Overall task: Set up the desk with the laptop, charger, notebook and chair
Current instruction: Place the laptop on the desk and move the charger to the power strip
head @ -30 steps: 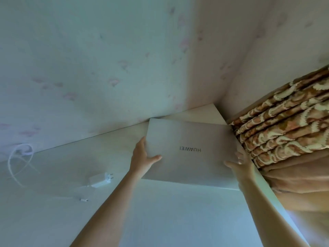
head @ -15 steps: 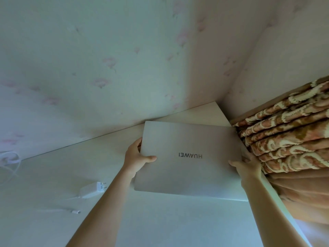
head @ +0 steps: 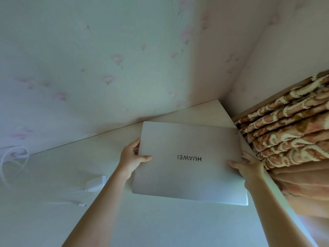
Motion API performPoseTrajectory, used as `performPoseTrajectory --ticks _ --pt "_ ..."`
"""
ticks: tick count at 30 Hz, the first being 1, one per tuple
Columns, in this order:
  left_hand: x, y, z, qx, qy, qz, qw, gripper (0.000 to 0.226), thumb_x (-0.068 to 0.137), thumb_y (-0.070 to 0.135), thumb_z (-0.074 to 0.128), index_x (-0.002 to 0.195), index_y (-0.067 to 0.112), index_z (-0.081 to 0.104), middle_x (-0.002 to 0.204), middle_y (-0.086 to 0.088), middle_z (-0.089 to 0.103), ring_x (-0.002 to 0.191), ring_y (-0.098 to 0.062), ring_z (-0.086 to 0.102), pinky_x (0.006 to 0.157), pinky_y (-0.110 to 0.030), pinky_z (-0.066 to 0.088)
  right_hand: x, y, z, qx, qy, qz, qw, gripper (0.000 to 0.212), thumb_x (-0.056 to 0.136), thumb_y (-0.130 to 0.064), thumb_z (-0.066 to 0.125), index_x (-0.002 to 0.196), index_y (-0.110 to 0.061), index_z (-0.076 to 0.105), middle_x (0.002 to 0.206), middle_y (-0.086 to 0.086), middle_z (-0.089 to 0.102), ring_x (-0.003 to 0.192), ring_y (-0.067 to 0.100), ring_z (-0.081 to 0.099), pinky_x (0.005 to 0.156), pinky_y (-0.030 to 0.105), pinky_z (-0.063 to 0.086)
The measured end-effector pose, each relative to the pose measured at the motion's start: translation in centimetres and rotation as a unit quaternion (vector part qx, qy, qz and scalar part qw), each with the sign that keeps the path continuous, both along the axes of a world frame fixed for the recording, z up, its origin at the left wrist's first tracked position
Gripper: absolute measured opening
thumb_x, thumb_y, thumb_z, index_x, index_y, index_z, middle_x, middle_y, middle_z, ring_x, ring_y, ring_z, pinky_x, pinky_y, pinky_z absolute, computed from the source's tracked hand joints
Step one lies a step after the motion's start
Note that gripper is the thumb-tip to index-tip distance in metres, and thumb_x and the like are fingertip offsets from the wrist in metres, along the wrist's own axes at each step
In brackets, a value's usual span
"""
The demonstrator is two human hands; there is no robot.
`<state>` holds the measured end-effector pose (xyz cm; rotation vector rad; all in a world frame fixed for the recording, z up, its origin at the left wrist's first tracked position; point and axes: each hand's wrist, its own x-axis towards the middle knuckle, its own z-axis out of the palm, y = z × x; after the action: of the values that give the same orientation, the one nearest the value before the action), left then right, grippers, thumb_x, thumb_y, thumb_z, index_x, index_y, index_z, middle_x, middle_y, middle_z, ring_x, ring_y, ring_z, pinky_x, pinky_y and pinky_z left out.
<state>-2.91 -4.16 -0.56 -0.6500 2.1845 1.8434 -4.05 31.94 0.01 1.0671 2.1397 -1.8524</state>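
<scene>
A closed silver laptop (head: 188, 173) with its logo upside down to me hovers over the white desk (head: 160, 225), near the far right corner. My left hand (head: 132, 158) grips its left edge, thumb on the lid. My right hand (head: 249, 165) grips its right edge. A white charger (head: 95, 183) lies on the desk to the left of my left arm, with its cable plug (head: 82, 204) nearer the front. No notebook or chair is in view.
A wallpapered wall (head: 106, 68) runs along the desk's back and meets a second wall at the corner. A patterned brown curtain (head: 292, 136) hangs against the desk's right edge. A looped white cable (head: 12, 157) sits at the far left.
Both hands have drawn the laptop away from the corner, toward me and slightly left. The charger has not moved on the desk.
</scene>
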Motion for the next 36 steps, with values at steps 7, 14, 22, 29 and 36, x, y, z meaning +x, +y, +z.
performPoseTrajectory --ticks 7,14,22,29,36 --pt "4.0 -2.6 2.0 -0.050 0.012 0.021 0.998 0.072 0.054 -0.008 0.084 0.103 0.039 0.062 0.101 0.004 0.068 0.091 -0.016 0.065 0.074 -0.028 0.052 2.8 -2.2 2.6 0.009 0.034 0.029 0.999 0.063 0.064 0.017 0.073 0.120 -0.008 0.059 0.093 0.010 0.059 0.081 0.027 0.058 0.063 0.029 0.047" --pt "10.1 -5.5 4.2 -0.082 0.014 0.056 0.995 0.092 0.048 -0.003 0.090 0.130 0.020 0.055 0.110 -0.002 0.065 0.098 -0.021 0.064 0.080 -0.032 0.051 6.6 -4.6 5.7 -0.004 0.047 0.095 0.994 0.060 0.066 0.019 0.069 0.117 -0.010 0.058 0.097 0.018 0.061 0.066 0.027 0.059 0.055 0.029 0.047" --pt "21.9 -9.3 8.0 -0.111 0.017 0.136 0.984 0.089 0.053 -0.003 0.089 0.131 0.017 0.052 0.112 -0.006 0.064 0.100 -0.023 0.063 0.087 -0.036 0.050 12.8 -9.2 8.7 -0.029 0.062 0.193 0.979 0.053 0.068 0.022 0.064 0.111 -0.009 0.060 0.090 0.020 0.063 0.066 0.030 0.060 0.056 0.034 0.055" --pt "33.0 -13.6 10.7 -0.144 -0.005 0.190 0.971 0.089 0.057 0.001 0.089 0.135 0.016 0.049 0.115 -0.003 0.059 0.103 -0.020 0.058 0.092 -0.034 0.047 19.1 -15.4 9.9 -0.036 0.073 0.278 0.957 0.049 0.068 0.021 0.065 0.106 -0.010 0.058 0.075 0.014 0.061 0.051 0.023 0.058 0.042 0.019 0.048" --pt "42.1 -19.1 11.5 -0.155 -0.021 0.225 0.962 0.086 0.063 0.004 0.087 0.137 0.016 0.046 0.121 -0.003 0.057 0.103 -0.017 0.053 0.086 -0.032 0.044 25.1 -22.6 10.0 -0.032 0.076 0.334 0.939 0.051 0.064 0.022 0.066 0.106 -0.006 0.057 0.079 0.015 0.063 0.059 0.027 0.058 0.048 0.027 0.049"
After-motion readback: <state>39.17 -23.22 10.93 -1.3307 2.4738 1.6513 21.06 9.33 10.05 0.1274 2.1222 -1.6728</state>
